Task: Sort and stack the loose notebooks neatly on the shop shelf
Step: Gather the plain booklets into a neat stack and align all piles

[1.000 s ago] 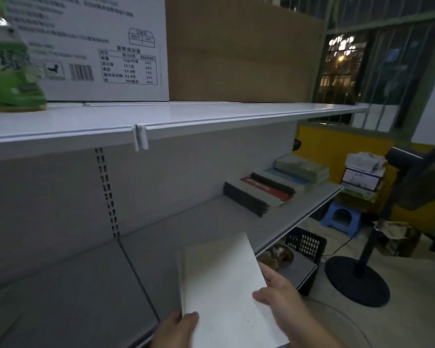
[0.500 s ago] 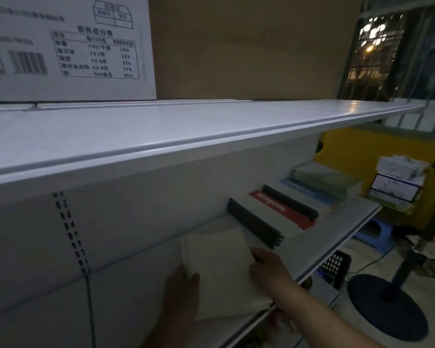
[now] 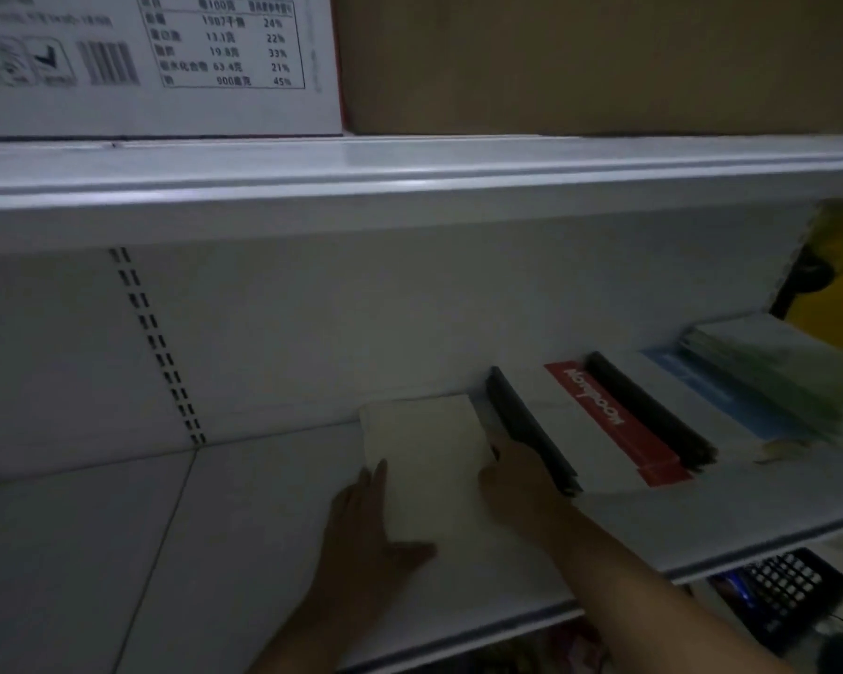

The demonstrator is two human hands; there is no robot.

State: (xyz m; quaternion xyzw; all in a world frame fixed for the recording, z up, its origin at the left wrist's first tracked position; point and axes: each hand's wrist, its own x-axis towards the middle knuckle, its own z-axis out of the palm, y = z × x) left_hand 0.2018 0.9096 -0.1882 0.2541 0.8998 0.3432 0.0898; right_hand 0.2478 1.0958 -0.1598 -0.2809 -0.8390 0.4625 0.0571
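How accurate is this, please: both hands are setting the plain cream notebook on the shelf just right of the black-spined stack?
One slip: in the head view the cream notebook lies just left of the black-spined stack, not right. The rest holds: the left hand and right hand are both on it, on the shelf.

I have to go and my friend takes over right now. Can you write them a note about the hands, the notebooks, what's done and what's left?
Left hand: fingers flat against the left edge of the cream notebook.
Right hand: at its right edge; grip hidden.
Cream notebook lies flat on the shelf, beside the black-spined notebook. Further right: red-banded notebook, blue notebook, green stack.
Done: cream notebook is on the shelf.
Left: square it with the row, then let go.
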